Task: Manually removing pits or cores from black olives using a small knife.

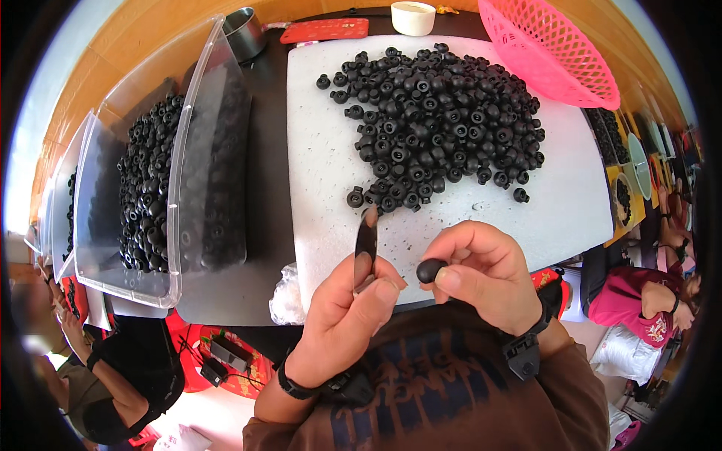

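My left hand is closed around a shiny, narrow metal blade, which points up and away from me. My right hand pinches one round black piece between thumb and fingertips, a short gap from the left hand. Both hands are over the near edge of a white foam board. Farther off on that board lies a big heap of small round black pieces; many show a collar and a hole, much like ball-shaped cord locks. One stray piece lies at the heap's right front.
A clear plastic bin with many black pieces stands left. Behind are a metal cup, a red flat packet and a white cup. A pink basket overlaps the board's far right. Other people sit on both sides.
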Motion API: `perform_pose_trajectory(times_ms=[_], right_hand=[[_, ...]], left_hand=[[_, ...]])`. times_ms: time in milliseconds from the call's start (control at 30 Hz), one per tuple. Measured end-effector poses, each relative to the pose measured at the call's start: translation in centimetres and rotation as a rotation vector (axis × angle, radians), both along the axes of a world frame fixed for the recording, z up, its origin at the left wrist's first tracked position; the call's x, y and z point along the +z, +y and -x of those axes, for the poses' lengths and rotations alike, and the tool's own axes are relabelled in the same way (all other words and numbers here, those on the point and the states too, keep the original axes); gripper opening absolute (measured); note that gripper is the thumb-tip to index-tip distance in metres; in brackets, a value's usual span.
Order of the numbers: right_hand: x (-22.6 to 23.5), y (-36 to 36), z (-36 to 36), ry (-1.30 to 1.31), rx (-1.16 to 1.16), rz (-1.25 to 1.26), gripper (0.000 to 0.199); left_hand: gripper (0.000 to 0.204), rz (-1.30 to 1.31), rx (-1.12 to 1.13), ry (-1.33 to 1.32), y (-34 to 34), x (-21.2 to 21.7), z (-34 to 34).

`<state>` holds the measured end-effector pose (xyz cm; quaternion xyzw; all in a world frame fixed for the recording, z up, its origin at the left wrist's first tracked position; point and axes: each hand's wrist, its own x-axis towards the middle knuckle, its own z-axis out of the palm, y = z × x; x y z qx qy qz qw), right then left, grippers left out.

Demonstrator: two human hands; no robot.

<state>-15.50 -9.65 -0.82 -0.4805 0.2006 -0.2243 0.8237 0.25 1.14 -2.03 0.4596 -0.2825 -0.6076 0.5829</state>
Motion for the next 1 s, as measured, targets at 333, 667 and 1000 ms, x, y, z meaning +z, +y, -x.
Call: perform_pose_trajectory(times_ms=[333,667,1000], right_hand=[[-0.6,0.8,-0.3,-0.154,0.079,-0.082,0.021],[-0.6,0.8,-0.2,-0.123,0.073,-0.053,0.021],[-0.8,1.0,0.0,-0.16,0.031,-0.111,0.02]], left_hand=[[0.012,0.057,-0.022,-0.102,0.0,1.5,-0.1],[0.008,0.042,0.03,-0.174,0.0,1.5,0.3],[0.015,0.346,0.064,-0.93,-0.4,1.7,0.6]])
